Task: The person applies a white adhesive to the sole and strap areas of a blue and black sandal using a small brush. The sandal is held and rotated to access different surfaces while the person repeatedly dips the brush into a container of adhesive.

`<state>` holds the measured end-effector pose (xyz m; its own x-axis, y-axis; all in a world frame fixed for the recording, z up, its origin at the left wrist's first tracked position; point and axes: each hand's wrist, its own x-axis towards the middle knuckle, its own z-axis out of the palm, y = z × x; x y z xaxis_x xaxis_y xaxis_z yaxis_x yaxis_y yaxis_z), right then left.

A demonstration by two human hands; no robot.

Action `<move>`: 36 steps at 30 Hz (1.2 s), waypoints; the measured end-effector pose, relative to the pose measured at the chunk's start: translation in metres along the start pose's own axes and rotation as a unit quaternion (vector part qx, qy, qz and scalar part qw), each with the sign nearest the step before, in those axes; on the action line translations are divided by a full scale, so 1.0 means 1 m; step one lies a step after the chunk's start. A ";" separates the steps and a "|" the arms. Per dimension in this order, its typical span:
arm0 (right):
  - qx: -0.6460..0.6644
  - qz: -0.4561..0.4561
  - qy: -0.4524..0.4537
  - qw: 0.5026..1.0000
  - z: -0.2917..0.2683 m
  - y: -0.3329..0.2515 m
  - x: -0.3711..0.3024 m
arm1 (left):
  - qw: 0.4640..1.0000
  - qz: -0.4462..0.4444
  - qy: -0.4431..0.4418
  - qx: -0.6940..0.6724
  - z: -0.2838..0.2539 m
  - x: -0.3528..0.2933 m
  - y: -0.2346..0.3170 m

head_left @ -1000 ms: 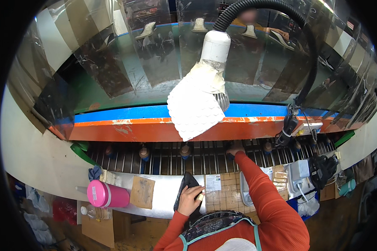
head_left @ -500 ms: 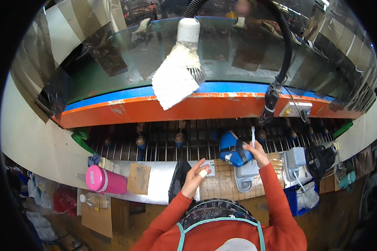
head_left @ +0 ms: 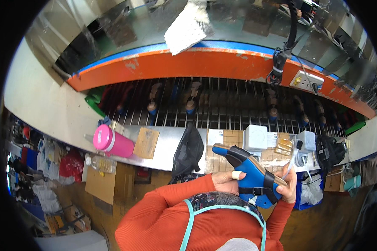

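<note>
A sandal with black straps, a black buckle and a tan-edged sole is fitted on a blue shoe last [head_left: 262,177]. It lies tilted close to my body, over the near edge of the bench. My left hand [head_left: 227,181] is closed on its left side, with a pale wrap around one finger. My right hand [head_left: 287,184] grips the other end of the sandal. Between the fingers of that same hand stands a small brush [head_left: 299,145] with a pale handle and dark bristles, pointing up. Some of my fingers are hidden behind the last.
A rack of metal rods [head_left: 222,104] carrying several shoes on lasts runs beneath an orange beam [head_left: 176,63]. On the bench are a pink bottle [head_left: 120,144], a brown sheet [head_left: 146,143], a black mesh item [head_left: 188,151] and a white container [head_left: 255,137]. A blue bin [head_left: 300,206] stands at right.
The sandal on its blue last has come from the rack side toward my body and turned. My left hand, open before, now holds it too. The view has tilted downward.
</note>
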<state>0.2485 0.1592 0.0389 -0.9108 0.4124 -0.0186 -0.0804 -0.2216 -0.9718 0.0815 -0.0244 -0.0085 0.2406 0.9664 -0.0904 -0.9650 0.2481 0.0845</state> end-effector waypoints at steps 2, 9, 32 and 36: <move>0.000 0.018 0.000 1.000 -0.004 0.001 -0.012 | 1.000 -0.019 -0.011 -0.010 0.002 -0.004 -0.010; 0.042 -0.046 0.057 0.996 0.004 0.020 -0.016 | 0.999 0.021 0.009 -0.029 0.011 -0.005 -0.022; 0.087 -0.081 0.050 0.992 0.009 0.041 0.018 | 0.386 0.714 0.503 -0.299 -0.166 -0.343 0.061; 0.074 -0.079 0.036 0.994 0.025 0.039 0.027 | 0.414 0.707 0.478 -0.317 -0.180 -0.422 0.098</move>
<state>0.2103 0.1394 0.0064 -0.8511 0.5136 0.1087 -0.2826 -0.2738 -0.9193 -0.1337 -0.4204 -0.1408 -0.4699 -0.4264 -0.7729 0.0228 -0.8812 0.4722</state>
